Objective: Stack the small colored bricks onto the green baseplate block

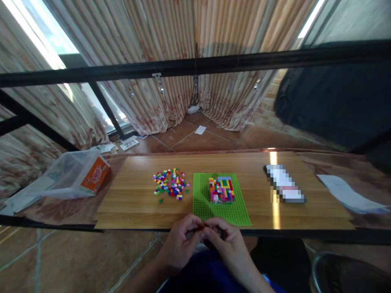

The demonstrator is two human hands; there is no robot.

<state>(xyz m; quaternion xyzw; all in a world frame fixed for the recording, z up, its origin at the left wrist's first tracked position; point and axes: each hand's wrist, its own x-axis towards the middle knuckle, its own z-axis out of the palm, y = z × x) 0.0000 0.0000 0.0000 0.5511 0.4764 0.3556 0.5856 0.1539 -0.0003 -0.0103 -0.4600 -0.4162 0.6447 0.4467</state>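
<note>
One green studded baseplate (201,207) is laid on one wood-grained tabletop (128,207), and one multicoloured brick build (221,191) is set on it, behind its near half. To the baseplate's left, dozens of loose toy bricks (176,185) are scattered, too small and crowded to be counted exactly. Two hands are seen at the baseplate's near edge: the left hand (185,240) and the right hand (226,240) are brought together, fingertips meeting in a narrow pinch; whether anything is held between them cannot be told. To the baseplate's right, one smartphone (285,183) is placed, blurred into squares, and farther right one white paper sheet (351,193) is spread. Far left of the baseplate, one translucent plastic tub (67,175) is marked by one orange label (95,174). The build is roughly rectangular, topped by a yellow-framed green square; the baseplate is covered by an even grid of tiny studs.
</note>
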